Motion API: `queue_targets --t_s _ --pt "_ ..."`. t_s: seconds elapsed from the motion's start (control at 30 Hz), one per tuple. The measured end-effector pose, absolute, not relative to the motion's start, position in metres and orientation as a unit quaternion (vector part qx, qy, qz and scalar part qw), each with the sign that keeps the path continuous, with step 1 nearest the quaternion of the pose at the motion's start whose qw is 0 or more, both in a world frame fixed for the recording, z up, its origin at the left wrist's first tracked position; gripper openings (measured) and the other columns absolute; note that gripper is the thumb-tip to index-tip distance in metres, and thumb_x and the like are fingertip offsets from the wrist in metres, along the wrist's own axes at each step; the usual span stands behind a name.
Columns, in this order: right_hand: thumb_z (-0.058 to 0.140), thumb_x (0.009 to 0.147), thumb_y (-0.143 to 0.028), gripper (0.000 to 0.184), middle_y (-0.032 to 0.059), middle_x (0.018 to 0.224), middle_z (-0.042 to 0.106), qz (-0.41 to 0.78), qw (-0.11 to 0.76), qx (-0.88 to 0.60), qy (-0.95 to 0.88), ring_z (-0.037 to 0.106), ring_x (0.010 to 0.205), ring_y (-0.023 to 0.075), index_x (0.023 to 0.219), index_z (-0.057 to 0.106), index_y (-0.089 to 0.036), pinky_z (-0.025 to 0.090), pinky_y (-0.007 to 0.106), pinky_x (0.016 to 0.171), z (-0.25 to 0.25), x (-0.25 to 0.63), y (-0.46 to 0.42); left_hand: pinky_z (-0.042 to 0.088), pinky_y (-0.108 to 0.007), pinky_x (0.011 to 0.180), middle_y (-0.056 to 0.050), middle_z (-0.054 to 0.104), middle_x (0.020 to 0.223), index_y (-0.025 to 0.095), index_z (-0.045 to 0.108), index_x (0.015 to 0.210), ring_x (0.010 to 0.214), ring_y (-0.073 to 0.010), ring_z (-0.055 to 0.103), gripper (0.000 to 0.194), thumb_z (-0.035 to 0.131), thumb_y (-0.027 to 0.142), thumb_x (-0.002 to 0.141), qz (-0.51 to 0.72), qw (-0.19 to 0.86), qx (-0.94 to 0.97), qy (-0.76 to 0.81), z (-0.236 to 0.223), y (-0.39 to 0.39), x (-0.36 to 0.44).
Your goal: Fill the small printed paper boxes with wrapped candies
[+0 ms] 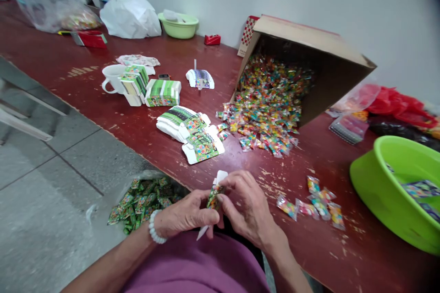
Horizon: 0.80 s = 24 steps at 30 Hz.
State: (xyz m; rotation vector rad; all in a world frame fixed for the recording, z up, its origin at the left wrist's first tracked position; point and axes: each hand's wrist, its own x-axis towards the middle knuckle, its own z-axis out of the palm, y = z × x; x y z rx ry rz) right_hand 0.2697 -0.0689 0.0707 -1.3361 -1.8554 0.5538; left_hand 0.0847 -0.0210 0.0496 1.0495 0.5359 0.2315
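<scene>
Between my two hands, just off the table's front edge, is a small printed candy box [213,196] with white flaps sticking out at top and bottom. My left hand [187,214], with a beaded bracelet at the wrist, grips its lower part between thumb and fingers. The fingers of my right hand [245,203] close on its upper right side by the white flap. Flat unfolded boxes [202,144] lie fanned on the table ahead. To the right of my right hand rests a small group of wrapped candies [319,203].
A tipped cardboard carton [338,52] spills wrapped candies [271,100] onto the red table [261,178]. A green basin [371,192] stands at right. Below the edge, a bag holds filled green packets [140,203]. Banded box stacks [163,93] and a white mug [112,78] are at left.
</scene>
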Motion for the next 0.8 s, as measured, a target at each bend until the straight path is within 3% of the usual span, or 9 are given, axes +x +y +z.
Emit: queue_targets --t_s 0.27,0.43,0.53,0.63,0.8 --pt "0.058 0.081 -0.006 0.018 0.0031 0.093 0.058 0.284 0.396 -0.515 -0.705 0.057 0.078 0.0139 0.093 0.056 -0.02 0.045 0.024 0.069 0.067 0.272 -0.074 0.04 -0.02 0.051 0.001 0.064 0.06 0.013 0.067 0.089 0.051 -0.0095 0.051 0.038 0.073 0.049 0.076 0.059 0.804 0.525 0.273 0.046 -0.021 0.084" --pt "0.058 0.079 -0.003 0.02 -0.0014 0.08 0.059 0.306 0.396 -0.498 -0.708 0.056 0.071 0.0118 0.081 0.05 -0.021 0.043 0.023 0.067 0.067 0.278 -0.078 0.044 -0.02 0.056 -0.001 0.068 0.07 0.015 0.067 0.101 0.057 -0.0116 0.06 0.038 0.075 0.042 0.075 0.07 0.822 0.502 0.258 0.04 -0.024 0.083" --pt "0.056 0.079 -0.003 0.021 -0.0025 0.08 0.059 0.344 0.379 -0.495 -0.702 0.055 0.068 0.011 0.083 0.049 -0.022 0.042 0.023 0.066 0.066 0.281 -0.081 0.047 -0.021 0.06 -0.002 0.069 0.073 0.015 0.067 0.105 0.06 -0.0123 0.062 0.042 0.076 0.041 0.074 0.075 0.828 0.49 0.261 0.037 -0.024 0.084" --pt "0.06 0.078 -0.005 0.024 -0.0056 0.075 0.057 0.407 0.329 -0.508 -0.684 0.05 0.062 0.0098 0.09 0.05 -0.023 0.04 0.023 0.062 0.067 0.284 -0.082 0.045 -0.02 0.05 -0.001 0.066 0.066 0.014 0.067 0.101 0.053 -0.0118 0.06 0.041 0.075 0.042 0.072 0.047 0.846 0.463 0.26 0.035 -0.024 0.086" --pt "0.069 0.077 -0.012 0.036 -0.0039 0.083 0.06 0.541 0.318 -0.476 -0.616 0.056 0.072 0.0125 0.104 0.048 -0.025 0.043 0.023 0.064 0.059 0.289 -0.084 0.044 -0.018 0.043 0.002 0.061 0.061 0.015 0.065 0.085 0.043 -0.0097 0.056 0.032 0.078 0.037 0.065 0.024 0.857 0.439 0.269 0.041 -0.029 0.089"
